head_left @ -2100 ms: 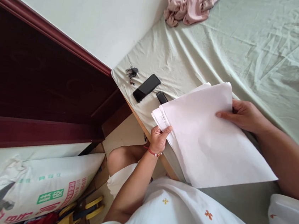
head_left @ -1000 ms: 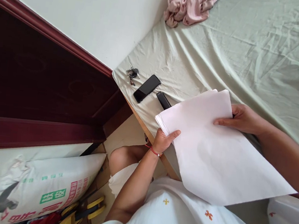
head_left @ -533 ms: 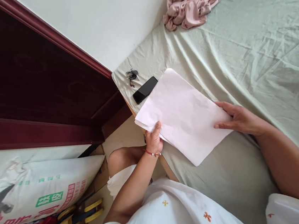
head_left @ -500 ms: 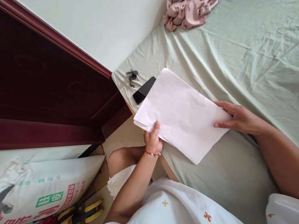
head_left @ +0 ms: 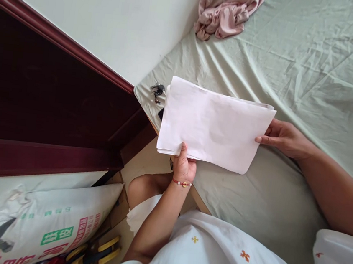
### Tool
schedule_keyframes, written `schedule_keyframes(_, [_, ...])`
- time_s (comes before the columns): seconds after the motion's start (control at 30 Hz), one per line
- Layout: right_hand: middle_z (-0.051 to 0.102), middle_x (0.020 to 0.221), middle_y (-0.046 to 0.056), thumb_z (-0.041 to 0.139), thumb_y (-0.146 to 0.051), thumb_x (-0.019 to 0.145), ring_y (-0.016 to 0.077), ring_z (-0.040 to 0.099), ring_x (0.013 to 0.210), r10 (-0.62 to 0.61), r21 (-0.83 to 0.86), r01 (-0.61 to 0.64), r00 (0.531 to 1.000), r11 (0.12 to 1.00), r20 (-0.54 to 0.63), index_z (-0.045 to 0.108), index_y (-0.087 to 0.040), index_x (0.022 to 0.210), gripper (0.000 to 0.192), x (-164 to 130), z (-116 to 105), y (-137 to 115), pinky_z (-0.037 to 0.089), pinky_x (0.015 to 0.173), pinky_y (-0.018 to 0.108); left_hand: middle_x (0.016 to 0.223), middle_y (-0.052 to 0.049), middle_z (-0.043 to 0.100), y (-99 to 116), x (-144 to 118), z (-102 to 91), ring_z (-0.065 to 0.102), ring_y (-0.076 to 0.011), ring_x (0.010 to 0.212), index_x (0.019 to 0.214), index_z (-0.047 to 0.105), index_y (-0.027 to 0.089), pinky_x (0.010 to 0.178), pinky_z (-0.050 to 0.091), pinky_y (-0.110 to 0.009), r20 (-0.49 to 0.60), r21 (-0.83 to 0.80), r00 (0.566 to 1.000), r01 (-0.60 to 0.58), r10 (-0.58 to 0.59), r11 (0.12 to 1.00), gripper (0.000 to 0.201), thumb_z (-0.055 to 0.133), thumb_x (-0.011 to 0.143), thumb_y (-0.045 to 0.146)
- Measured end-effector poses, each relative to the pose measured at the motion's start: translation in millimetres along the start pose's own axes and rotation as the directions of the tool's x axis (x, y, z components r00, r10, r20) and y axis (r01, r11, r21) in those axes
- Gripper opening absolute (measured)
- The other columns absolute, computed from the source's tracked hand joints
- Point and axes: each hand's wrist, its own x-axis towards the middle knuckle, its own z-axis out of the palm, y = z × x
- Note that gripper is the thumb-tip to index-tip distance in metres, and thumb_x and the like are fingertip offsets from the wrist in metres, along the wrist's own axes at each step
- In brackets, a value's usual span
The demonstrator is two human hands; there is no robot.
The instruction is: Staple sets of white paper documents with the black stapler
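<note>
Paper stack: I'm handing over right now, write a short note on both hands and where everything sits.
Left hand pinches the paper stack at its near-left edge; right hand grips its right end. The stack is held over the bed corner, sheets roughly squared, a few edges uneven. Keys lie beside it; a dark object peeks out beneath. Pink cloth lies far off. Stack not yet set down.

I've got a stack of white paper sheets (head_left: pixel 211 127) held up just above the near-left corner of the bed, approx. level, long side running left-right. Blank face up. Edges at left and far side slightly fanned, not flush; near-right corner points toward me.
</note>
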Motion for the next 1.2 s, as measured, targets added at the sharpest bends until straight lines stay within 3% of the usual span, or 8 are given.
schedule_keyframes(0.23, [0.083,0.098,0.004,0.094,-0.036,0.074,0.0231,0.076,0.095,0.003,-0.002,-0.004,0.990,1.000,-0.141,0.086,-0.025,0.092,0.022,0.7,1.3,7.2,0.060,0.103,0.048,0.131,-0.004,0.076,11.7,2.3,-5.0,0.066,-0.0268,0.133,0.115,0.076,0.028,0.113,0.054,-0.042,0.134,0.017,0.990,0.038,-0.040,0.999,0.057,0.098,0.063,0.033])
schedule_keyframes(0.47, [0.083,0.099,0.000,0.093,-0.027,0.073,0.0218,0.076,0.094,-0.157,0.108,0.195,0.944,0.975,-0.292,0.087,-0.034,0.086,0.016,-4.2,3.6,5.9,0.061,0.101,0.047,0.086,0.005,0.077,51.1,38.2,-41.6,0.073,-0.0119,0.089,0.091,0.078,0.027,0.095,0.059,-0.027,0.234,0.214,0.952,-0.246,0.195,0.945,0.046,0.103,0.052,0.030])
schedule_keyframes(0.6, [0.082,0.097,0.002,0.094,-0.034,0.070,0.0261,0.076,0.093,-0.090,0.051,0.106,0.962,0.993,-0.259,0.085,-0.030,0.083,0.017,-6.9,0.8,3.2,0.063,0.093,0.049,0.082,0.000,0.077,41.0,36.6,-43.5,0.075,-0.0192,0.092,0.088,0.077,0.021,0.099,0.060,-0.035,0.310,0.409,0.942,-0.256,0.131,0.876,0.044,0.102,0.055,0.034])
schedule_keyframes(0.73, [0.081,0.116,0.007,0.097,-0.035,0.066,0.0299,0.073,0.107,0.005,-0.118,-0.022,0.990,0.993,-0.141,0.082,-0.025,0.109,0.047,-6.0,-1.2,7.0,0.063,0.096,0.048,0.102,-0.006,0.081,27.8,29.9,-35.8,0.074,-0.0252,0.110,0.105,0.079,0.020,0.112,0.054,-0.041,0.290,0.379,0.948,-0.238,0.130,0.894,0.055,0.101,0.057,0.037])
schedule_keyframes(0.83, [0.080,0.118,0.007,0.098,-0.038,0.065,0.0311,0.071,0.111,-0.014,-0.175,-0.019,0.982,0.984,-0.187,0.080,-0.024,0.111,0.051,-6.5,3.9,5.7,0.061,0.100,0.048,0.104,-0.005,0.081,31.3,27.2,-35.6,0.074,-0.0235,0.110,0.106,0.080,0.022,0.111,0.053,-0.039,0.289,0.346,0.939,-0.284,0.186,0.894,0.053,0.101,0.059,0.037])
schedule_keyframes(0.93, [0.081,0.102,0.006,0.096,-0.043,0.066,0.0301,0.072,0.100,-0.109,-0.215,0.053,0.959,0.975,-0.261,0.081,-0.024,0.091,0.036,-8.9,9.4,-3.8,0.061,0.096,0.048,0.095,-0.003,0.079,43.2,26.0,-40.0,0.074,-0.0212,0.096,0.095,0.082,0.026,0.100,0.058,-0.037,0.388,0.340,0.889,-0.384,0.244,0.858,0.038,0.098,0.064,0.040])
schedule_keyframes(1.07, [0.079,0.097,0.007,0.089,-0.052,0.070,0.0289,0.072,0.091,-0.170,-0.241,0.154,0.984,0.958,-0.047,0.084,-0.028,0.095,0.034,-9.9,8.9,-19.8,0.060,0.083,0.042,0.092,-0.006,0.077,53.8,30.0,-42.7,0.069,-0.0209,0.087,0.095,0.083,0.025,0.084,0.057,-0.032,0.588,0.385,0.789,-0.469,0.180,0.795,0.038,0.096,0.064,0.042])
schedule_keyframes(1.2, [0.078,0.101,0.006,0.086,-0.050,0.073,0.0272,0.073,0.091,-0.061,-0.291,0.046,0.997,0.956,-0.044,0.085,-0.032,0.099,0.032,-8.1,8.2,-27.3,0.057,0.081,0.038,0.100,-0.009,0.078,52.2,34.8,-37.6,0.068,-0.0197,0.087,0.105,0.084,0.024,0.083,0.052,-0.030,0.528,0.502,0.849,-0.328,0.017,0.800,0.041,0.092,0.067,0.039])
